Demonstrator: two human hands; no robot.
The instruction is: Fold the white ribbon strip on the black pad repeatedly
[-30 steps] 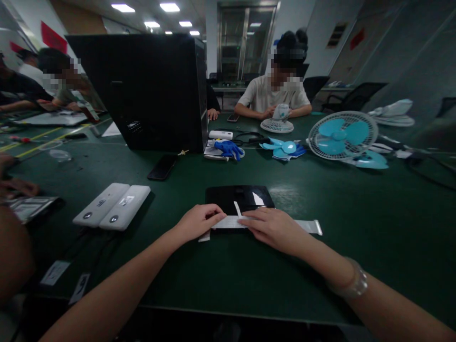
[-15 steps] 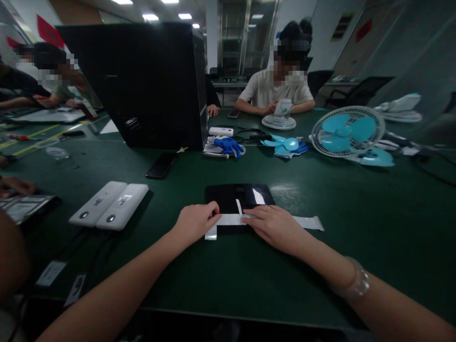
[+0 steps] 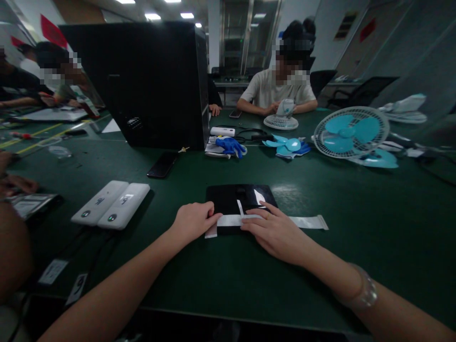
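Note:
A white flat ribbon cable (image 3: 230, 220) lies across the front part of a glossy black panel (image 3: 223, 194), its right end reaching past the panel. At the cable's left fold, my left hand (image 3: 194, 221) has its fingers curled in and its thumb pressed on the cable; a short end (image 3: 211, 231) hangs toward me below it. My right hand (image 3: 276, 232) rests flat over the cable's middle, fingers stretched out and covering part of it. A narrow white strip (image 3: 240, 207) sticks up from the cable just left of those fingertips.
Two white power banks (image 3: 124, 205) with cords and a dark phone (image 3: 163, 165) lie to the left. A large black computer case (image 3: 142, 85) stands behind. Blue gloves (image 3: 231, 146), a fan (image 3: 351, 132) and blue blades (image 3: 283, 143) lie farther back. A co-worker (image 3: 280, 90) sits opposite.
My right hand's fingers have spread a little along the cable. The cable's short left end has tilted slightly. My left hand keeps its place on the cable, and the view has shifted slightly.

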